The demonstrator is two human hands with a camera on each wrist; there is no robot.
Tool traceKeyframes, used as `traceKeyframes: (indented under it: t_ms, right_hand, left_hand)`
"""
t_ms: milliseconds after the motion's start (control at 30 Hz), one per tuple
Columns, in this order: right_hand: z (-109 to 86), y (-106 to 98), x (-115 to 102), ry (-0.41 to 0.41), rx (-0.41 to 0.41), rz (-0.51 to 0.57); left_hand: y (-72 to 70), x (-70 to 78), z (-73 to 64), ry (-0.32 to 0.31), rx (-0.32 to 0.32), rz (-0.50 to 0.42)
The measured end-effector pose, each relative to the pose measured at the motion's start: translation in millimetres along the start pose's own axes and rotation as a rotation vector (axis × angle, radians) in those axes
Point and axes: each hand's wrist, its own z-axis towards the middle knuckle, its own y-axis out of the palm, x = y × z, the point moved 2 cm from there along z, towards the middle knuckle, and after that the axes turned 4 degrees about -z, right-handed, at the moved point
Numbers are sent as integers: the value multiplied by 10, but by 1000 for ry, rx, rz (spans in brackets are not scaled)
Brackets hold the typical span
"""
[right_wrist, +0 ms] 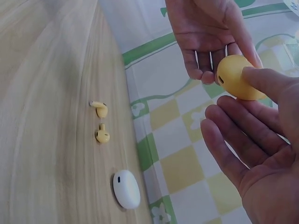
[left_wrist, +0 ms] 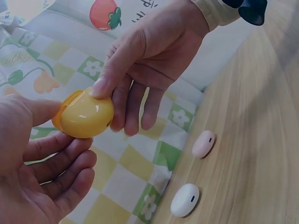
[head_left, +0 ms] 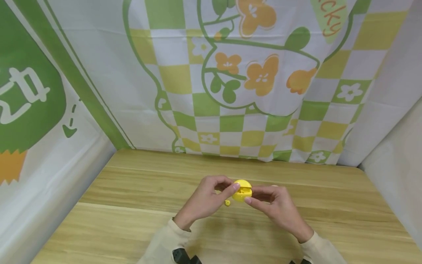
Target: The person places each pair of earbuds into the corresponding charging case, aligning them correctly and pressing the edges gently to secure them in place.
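Note:
A round yellow earbud case (head_left: pixel 242 197) is held up above the table between both hands, its lid raised so the hollows inside show in the head view. My left hand (head_left: pixel 208 198) pinches one side, its thumb against the lid. From the other side my right hand (head_left: pixel 280 207) grips the case, thumb at the lower half. Two yellow earbuds (right_wrist: pixel 102 135) lie apart from the case on the table; just one yellow earbud (head_left: pixel 227 202) shows in the head view, below the left hand.
On the wooden table (head_left: pixel 138 190) stand a white case (left_wrist: pixel 185 200) and a pink case (left_wrist: pixel 203 144), both closed. A patterned cloth (head_left: pixel 230 124) hangs along the table's back edge, with further cloth at the left and right sides.

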Motion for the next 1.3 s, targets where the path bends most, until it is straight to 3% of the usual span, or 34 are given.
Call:
traceKeyframes:
  t_ms: [800, 1033, 1300]
  right_hand:
    - [13, -32, -38, -305, 43, -260]
    - [3, -44, -13, -300, 40, -259]
    - [-15, -83, 21, -342, 92, -283]
  left_hand:
    - [-11, 11, 7, -15, 5, -27]
    - [-8, 19, 9, -23, 5, -11]
    - [-68, 10, -18, -46, 9, 28]
